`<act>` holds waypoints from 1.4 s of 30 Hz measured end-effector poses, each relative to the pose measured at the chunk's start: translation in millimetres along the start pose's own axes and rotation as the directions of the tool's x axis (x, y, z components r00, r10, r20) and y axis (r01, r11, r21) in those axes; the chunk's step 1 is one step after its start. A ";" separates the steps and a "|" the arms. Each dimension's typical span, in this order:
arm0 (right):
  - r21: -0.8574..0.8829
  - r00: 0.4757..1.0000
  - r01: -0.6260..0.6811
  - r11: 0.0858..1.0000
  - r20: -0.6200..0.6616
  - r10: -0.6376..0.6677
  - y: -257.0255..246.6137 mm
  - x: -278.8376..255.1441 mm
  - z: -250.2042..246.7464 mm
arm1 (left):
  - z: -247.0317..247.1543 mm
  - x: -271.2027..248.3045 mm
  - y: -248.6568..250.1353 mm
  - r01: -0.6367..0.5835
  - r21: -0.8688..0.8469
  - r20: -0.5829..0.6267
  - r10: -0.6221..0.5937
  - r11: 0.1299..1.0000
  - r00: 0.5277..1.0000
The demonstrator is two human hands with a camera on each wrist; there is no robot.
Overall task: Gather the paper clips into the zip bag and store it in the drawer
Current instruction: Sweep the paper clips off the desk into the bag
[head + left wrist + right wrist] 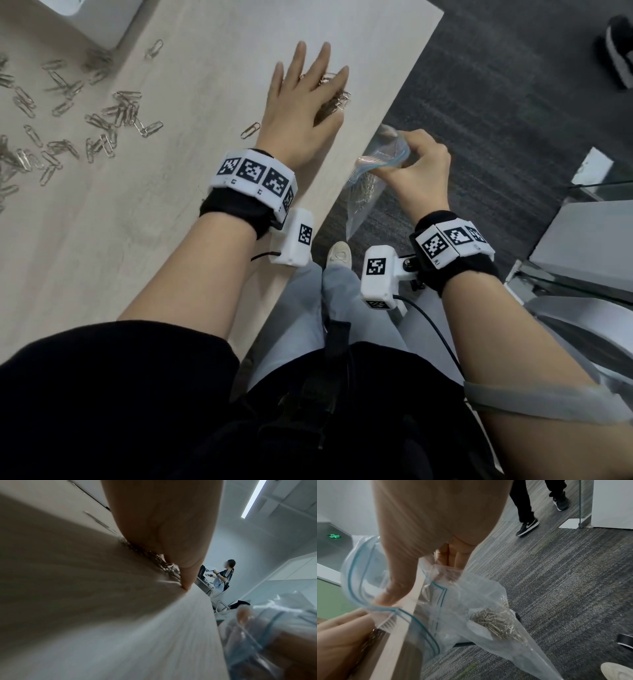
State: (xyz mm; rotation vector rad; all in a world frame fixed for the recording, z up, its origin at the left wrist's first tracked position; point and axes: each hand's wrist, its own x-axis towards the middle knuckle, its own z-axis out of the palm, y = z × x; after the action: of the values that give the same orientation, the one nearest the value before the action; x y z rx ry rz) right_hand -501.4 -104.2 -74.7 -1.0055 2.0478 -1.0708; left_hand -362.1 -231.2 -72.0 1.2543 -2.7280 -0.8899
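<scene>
Many silver paper clips (113,109) lie scattered on the pale wooden desk (137,240) at the left. My left hand (308,102) lies flat with straight fingers on a small heap of clips (337,97) near the desk's right edge; the same clips (161,562) show under my palm. Just off that edge my right hand (421,164) pinches the open mouth of a clear zip bag (370,185) with a blue seal. The bag (471,608) hangs down and holds a bunch of clips (498,623) near its bottom. No drawer is in view.
A white object (99,24) stands at the desk's back left. Dark carpet (496,102) lies to the right, with another person's black shoe (616,51) on it. Grey-white furniture (582,246) stands at the right. My own legs and shoe (339,257) are below the desk edge.
</scene>
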 end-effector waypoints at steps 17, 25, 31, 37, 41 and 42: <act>0.008 0.999 -0.036 0.999 -0.015 0.036 0.2 -7.9 2.8 | 2.0 -21.8 11.3 0.076 -0.082 -0.113 -0.085 0.994 0.990; 0.007 0.999 -0.036 0.999 -0.016 0.036 0.4 -8.4 4.2 | -1.4 -23.0 18.9 -0.036 -0.199 -0.023 0.032 0.979 0.999; 0.050 0.999 -0.033 0.998 -0.007 0.034 -0.4 -10.3 5.3 | -19.8 -31.7 1.7 0.154 -0.308 -0.117 -0.198 0.939 0.973; 0.039 1.000 -0.016 0.999 -0.008 0.016 -0.4 -11.0 4.8 | -28.8 -32.0 4.3 0.198 -0.240 0.079 -0.184 0.950 0.980; 0.026 1.000 -0.018 0.999 0.003 0.018 -1.3 -10.4 4.5 | -22.9 -27.6 10.6 0.151 -0.237 0.069 -0.138 0.960 0.988; 0.019 1.000 -0.017 1.000 0.003 0.017 -1.0 -10.0 4.5 | -22.4 -25.9 11.6 0.133 -0.229 0.075 -0.119 0.964 0.990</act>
State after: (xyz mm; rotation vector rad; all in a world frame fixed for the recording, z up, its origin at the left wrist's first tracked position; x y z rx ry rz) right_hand -492.3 -98.0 -74.4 -0.9780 2.0366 -1.0769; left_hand -347.3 -218.0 -41.9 1.3854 -2.5140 -1.2386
